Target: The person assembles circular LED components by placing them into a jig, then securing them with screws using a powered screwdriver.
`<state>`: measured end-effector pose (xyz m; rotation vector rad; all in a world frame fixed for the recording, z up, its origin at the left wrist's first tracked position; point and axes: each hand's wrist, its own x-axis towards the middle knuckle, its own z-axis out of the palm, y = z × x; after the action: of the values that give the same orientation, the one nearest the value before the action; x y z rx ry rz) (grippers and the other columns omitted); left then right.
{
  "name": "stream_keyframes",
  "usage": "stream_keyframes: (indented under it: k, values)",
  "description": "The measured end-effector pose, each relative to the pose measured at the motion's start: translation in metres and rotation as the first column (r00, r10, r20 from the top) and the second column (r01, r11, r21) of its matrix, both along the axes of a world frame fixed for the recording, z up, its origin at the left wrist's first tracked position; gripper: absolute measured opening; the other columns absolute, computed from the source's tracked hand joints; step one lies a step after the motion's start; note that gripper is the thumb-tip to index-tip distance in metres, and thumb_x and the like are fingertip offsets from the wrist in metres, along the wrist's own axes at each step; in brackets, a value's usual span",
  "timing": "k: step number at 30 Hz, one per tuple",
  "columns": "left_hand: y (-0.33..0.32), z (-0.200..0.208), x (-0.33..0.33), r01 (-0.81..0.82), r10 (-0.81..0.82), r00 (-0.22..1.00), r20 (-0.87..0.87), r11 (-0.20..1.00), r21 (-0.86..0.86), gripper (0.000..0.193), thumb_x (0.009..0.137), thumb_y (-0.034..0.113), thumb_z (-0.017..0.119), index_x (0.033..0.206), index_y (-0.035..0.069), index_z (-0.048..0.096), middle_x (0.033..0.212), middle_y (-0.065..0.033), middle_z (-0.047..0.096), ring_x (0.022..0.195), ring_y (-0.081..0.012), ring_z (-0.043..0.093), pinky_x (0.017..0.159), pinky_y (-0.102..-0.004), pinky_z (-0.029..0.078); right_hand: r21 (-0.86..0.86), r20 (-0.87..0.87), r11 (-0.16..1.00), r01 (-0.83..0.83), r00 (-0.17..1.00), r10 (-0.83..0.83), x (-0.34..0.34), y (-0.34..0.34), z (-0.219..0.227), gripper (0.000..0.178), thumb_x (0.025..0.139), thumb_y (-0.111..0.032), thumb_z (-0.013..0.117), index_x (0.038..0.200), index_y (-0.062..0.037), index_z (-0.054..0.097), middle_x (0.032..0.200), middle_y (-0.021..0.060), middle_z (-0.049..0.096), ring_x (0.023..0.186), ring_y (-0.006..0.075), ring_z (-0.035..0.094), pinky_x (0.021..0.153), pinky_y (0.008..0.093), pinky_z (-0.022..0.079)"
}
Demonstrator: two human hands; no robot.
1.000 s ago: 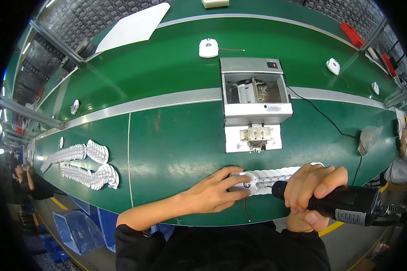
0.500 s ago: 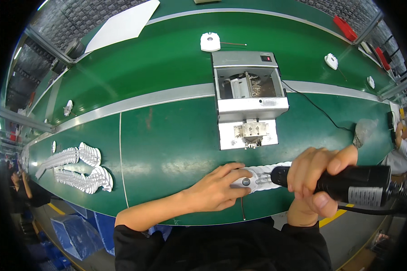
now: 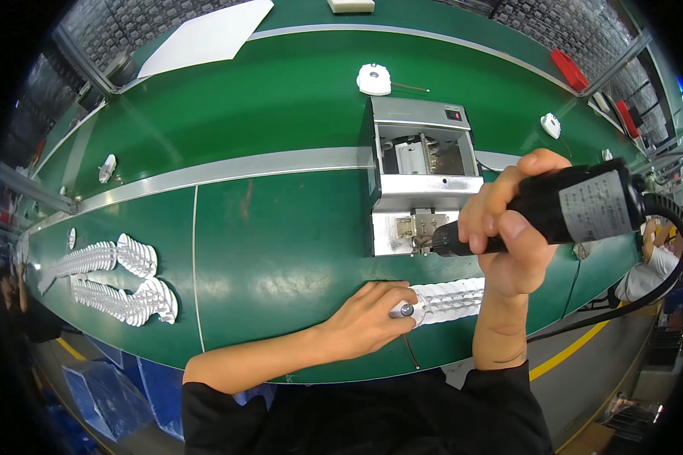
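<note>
My left hand (image 3: 373, 314) is closed over the left end of a white, ridged, segmented part (image 3: 451, 301) and presses it against the green bench. A small dark round piece (image 3: 407, 309) shows by its fingertips, and a thin wire (image 3: 411, 353) trails toward the bench's front edge. Raised above the bench, my right hand (image 3: 512, 220) grips a black corded electric screwdriver (image 3: 584, 206). Its nose points left, at the small metal fixture (image 3: 420, 225) on the front of a grey screw-feeder machine (image 3: 413, 114). Whether bit and fixture touch, I cannot tell.
Two white segmented strips (image 3: 125, 299) lie at the left. Behind the machine sits a white piece with a wire (image 3: 374, 79); a similar one (image 3: 551, 125) is farther right. A thick black cable (image 3: 679, 250) loops at the right. Blue bins (image 3: 110, 398) stand below the bench.
My right hand has lifted the screwdriver off the segmented part and swung it up and away to the machine's front fixture. My left hand stays on the part.
</note>
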<state>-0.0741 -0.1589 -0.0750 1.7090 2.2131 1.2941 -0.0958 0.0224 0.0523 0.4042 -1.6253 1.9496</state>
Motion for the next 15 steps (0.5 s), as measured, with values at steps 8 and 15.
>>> stream_keyframes:
  k: [8, 15]
  values:
    - [-0.008, 0.0, 0.0, 0.01, -0.011, 1.0, -0.02, 0.999, -0.042, 0.01, 0.08, 0.013, 0.07, 0.089, 0.012, 0.066, 0.114, -0.0076, 0.053, 0.117, -0.0298, 0.052, 0.085, -0.0406, 0.045, -0.086, 0.083, 0.995, -0.044, 0.995, 0.051, -0.01, -0.006, -0.004, 0.037, 0.071, 0.009, 0.051, 0.107, 0.0024, 0.043, 0.061, 0.009, 0.053, 0.046, 0.0115, 0.048, 0.044, 0.0254, 0.043]
    - [-0.016, -0.002, 0.002, -0.022, 0.023, 0.999, 0.027, 0.999, -0.036, 0.01, 0.079, 0.013, 0.071, 0.088, 0.013, 0.067, 0.114, -0.0067, 0.054, 0.117, -0.0303, 0.052, 0.084, -0.0409, 0.045, -0.017, 0.082, 1.0, 0.009, 0.997, -0.007, 0.012, -0.013, -0.005, 0.041, 0.074, -0.011, 0.062, 0.107, -0.0057, 0.037, 0.06, 0.0059, 0.044, 0.041, 0.0124, 0.04, 0.041, 0.028, 0.04]
